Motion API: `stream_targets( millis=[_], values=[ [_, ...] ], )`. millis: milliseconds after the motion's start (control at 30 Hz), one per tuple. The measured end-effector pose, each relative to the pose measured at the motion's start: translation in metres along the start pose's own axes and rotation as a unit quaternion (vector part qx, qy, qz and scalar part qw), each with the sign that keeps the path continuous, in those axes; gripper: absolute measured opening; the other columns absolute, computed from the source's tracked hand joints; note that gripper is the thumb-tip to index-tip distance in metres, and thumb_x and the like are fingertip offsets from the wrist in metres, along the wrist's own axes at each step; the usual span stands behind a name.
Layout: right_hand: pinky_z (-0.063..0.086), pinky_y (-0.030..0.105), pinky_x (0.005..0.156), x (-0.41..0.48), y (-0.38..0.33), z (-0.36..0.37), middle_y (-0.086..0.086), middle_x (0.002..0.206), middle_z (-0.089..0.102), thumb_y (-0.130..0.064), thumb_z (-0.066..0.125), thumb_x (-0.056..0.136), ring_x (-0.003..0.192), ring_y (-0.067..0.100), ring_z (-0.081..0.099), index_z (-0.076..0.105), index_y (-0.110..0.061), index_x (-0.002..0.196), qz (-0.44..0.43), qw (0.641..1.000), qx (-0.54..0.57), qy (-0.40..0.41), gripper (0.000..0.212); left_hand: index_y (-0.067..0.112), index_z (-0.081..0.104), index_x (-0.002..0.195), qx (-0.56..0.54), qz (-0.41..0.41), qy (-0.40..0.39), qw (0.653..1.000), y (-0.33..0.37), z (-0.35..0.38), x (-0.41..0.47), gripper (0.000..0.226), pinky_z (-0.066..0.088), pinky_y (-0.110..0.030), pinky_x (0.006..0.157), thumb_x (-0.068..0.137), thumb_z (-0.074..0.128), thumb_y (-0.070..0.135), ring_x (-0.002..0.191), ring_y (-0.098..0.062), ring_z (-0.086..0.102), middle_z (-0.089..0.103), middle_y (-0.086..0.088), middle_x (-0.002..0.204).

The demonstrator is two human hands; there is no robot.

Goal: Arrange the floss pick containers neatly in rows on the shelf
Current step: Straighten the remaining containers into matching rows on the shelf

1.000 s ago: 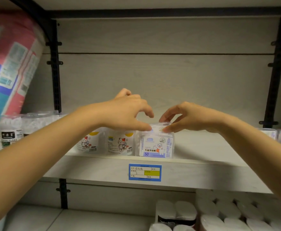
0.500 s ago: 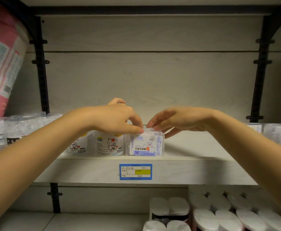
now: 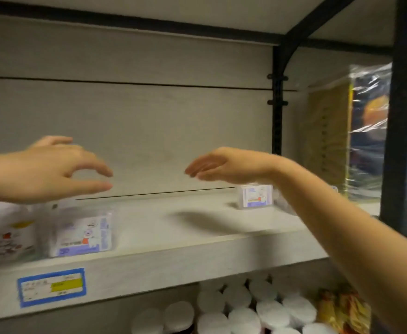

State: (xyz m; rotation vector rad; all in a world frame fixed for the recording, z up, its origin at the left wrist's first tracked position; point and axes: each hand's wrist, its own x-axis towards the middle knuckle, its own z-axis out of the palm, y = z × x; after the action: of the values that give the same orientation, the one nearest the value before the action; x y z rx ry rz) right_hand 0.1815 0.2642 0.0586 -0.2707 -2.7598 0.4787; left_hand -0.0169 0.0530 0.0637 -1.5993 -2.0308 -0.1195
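Note:
A clear floss pick container with a purple label [image 3: 81, 233] stands near the front edge of the pale shelf [image 3: 185, 251], at the left. My left hand [image 3: 52, 169] hovers above it, fingers apart, holding nothing. A second floss pick container [image 3: 255, 196] stands farther back on the right, partly hidden by my right forearm. My right hand [image 3: 221, 166] hangs open in the air to the left of and above that container, not touching it.
White cartoon-printed packs [image 3: 7, 235] stand left of the near container. A blue and yellow price tag [image 3: 51, 286] is on the shelf lip. A black upright [image 3: 399, 116] and wrapped goods [image 3: 356, 131] are at the right. White round lids [image 3: 245, 309] fill the shelf below.
Both hands have let go of the purple-labelled container and lifted off it. The view has swung right, so that container now sits at the left, and my right hand has moved rightwards.

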Motion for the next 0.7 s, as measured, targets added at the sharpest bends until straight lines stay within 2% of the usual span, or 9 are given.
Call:
stream_targets(
  millis=[67,133,200,267,333,433,533,633,700],
  values=[
    [0.040,0.021,0.098,-0.015,0.035,-0.027,-0.001,0.126,0.062,-0.014,0.052,0.093,0.113,0.011,0.057,0.058,-0.017,0.125,0.022,0.995,-0.095,0.034,0.033,0.048,0.061,0.092,-0.008,0.022,0.053,0.998,0.033,-0.002,0.021,0.086,0.032,-0.034,0.103,0.051,0.003,0.096,0.091,-0.010,0.061,0.066,0.021,0.098],
    [0.040,0.025,0.100,-0.022,0.068,-0.043,0.000,0.128,0.060,-0.014,0.053,0.092,0.116,0.015,0.055,0.056,-0.017,0.126,0.050,0.985,-0.166,0.018,0.034,0.034,0.067,0.097,-0.039,0.031,0.093,0.994,0.073,0.002,0.044,0.075,0.042,-0.032,0.089,0.063,0.020,0.082,0.085,-0.014,0.060,0.070,0.012,0.096],
    [0.040,0.029,0.102,-0.024,0.098,-0.051,0.001,0.131,0.058,-0.014,0.055,0.091,0.119,0.018,0.053,0.054,-0.016,0.128,0.071,0.975,-0.210,-0.014,0.037,0.027,0.069,0.099,-0.074,0.024,0.109,0.991,0.111,0.013,0.069,0.060,0.039,-0.026,0.078,0.071,0.031,0.065,0.082,-0.011,0.058,0.070,0.010,0.097],
    [0.039,0.027,0.101,-0.022,0.117,-0.049,0.002,0.133,0.056,-0.015,0.057,0.090,0.120,0.019,0.052,0.052,-0.016,0.131,0.087,0.967,-0.236,-0.033,0.041,0.025,0.068,0.103,-0.087,0.011,0.074,0.993,0.138,0.029,0.091,0.041,0.036,-0.022,0.076,0.083,0.043,0.050,0.085,-0.011,0.058,0.070,0.007,0.102],
    [0.038,0.025,0.097,-0.020,0.132,-0.048,0.001,0.133,0.056,-0.017,0.057,0.089,0.119,0.019,0.052,0.050,-0.016,0.132,0.088,0.962,-0.255,-0.044,0.044,0.022,0.066,0.111,-0.094,-0.007,0.018,0.995,0.159,0.044,0.113,0.028,0.037,-0.021,0.079,0.091,0.050,0.035,0.098,-0.015,0.059,0.068,0.004,0.113],
    [0.041,0.027,0.091,-0.014,0.145,-0.042,-0.002,0.130,0.057,-0.024,0.058,0.088,0.112,0.019,0.054,0.051,-0.019,0.131,0.078,0.955,-0.282,-0.057,0.044,0.019,0.051,0.131,-0.079,-0.020,-0.056,0.995,0.174,0.057,0.136,0.038,0.037,-0.025,0.094,0.095,0.046,0.031,0.120,-0.018,0.051,0.057,0.002,0.132],
    [0.043,0.030,0.090,-0.011,0.148,-0.037,-0.004,0.125,0.060,-0.031,0.058,0.088,0.108,0.018,0.055,0.053,-0.024,0.127,0.055,0.946,-0.317,-0.043,0.041,0.018,0.037,0.141,-0.062,-0.025,-0.125,0.990,0.178,0.064,0.153,0.047,0.037,-0.030,0.103,0.096,0.043,0.032,0.127,-0.022,0.046,0.047,0.000,0.142],
    [0.042,0.028,0.085,-0.013,0.145,-0.038,-0.006,0.120,0.061,-0.031,0.060,0.087,0.097,0.014,0.054,0.054,-0.023,0.123,0.023,0.953,-0.302,-0.012,0.037,0.015,0.038,0.140,-0.068,-0.023,-0.163,0.984,0.182,0.066,0.159,0.048,0.038,-0.030,0.101,0.096,0.044,0.034,0.123,-0.023,0.049,0.050,-0.002,0.139],
    [0.043,0.028,0.083,-0.016,0.136,-0.041,-0.006,0.118,0.061,-0.030,0.060,0.087,0.089,0.012,0.052,0.055,-0.023,0.122,-0.010,0.963,-0.269,0.011,0.036,0.015,0.045,0.135,-0.065,-0.014,-0.144,0.987,0.177,0.059,0.152,0.044,0.039,-0.028,0.095,0.095,0.047,0.034,0.119,-0.022,0.051,0.055,-0.001,0.133]
  ],
)
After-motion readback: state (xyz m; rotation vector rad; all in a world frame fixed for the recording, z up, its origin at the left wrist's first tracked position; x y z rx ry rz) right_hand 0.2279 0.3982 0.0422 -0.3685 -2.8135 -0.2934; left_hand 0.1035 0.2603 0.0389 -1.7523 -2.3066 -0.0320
